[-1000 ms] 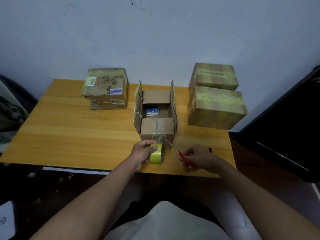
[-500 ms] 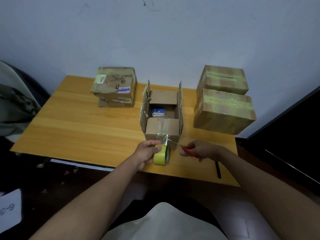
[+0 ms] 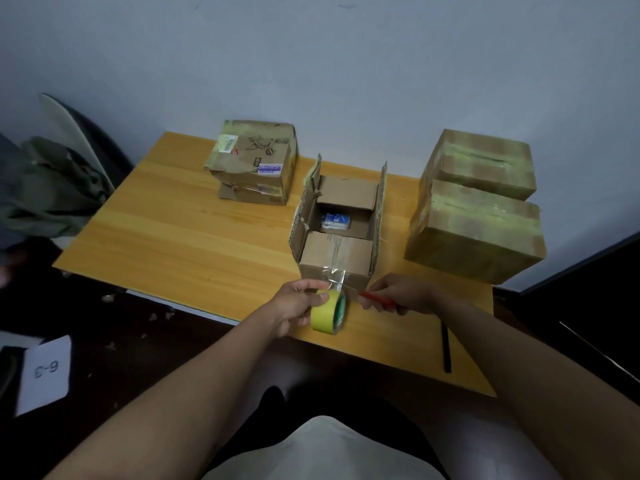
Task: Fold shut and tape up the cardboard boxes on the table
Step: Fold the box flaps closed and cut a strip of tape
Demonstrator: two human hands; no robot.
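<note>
Left hand [image 3: 300, 303] grips yellow tape roll [image 3: 328, 310]; right hand [image 3: 403, 295] pinches red-handled cutter [image 3: 375, 298] at clear tape strip [image 3: 334, 276] stuck on open brown cardboard box [image 3: 337, 233], table [image 3: 180, 233] centre.

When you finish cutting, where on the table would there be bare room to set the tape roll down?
The wide bare stretch of the wooden table, left of the open cardboard box and in front of the printed cardboard box, is free. The right side is crowded by two taped cardboard boxes, with a black strip near the front edge.
</note>
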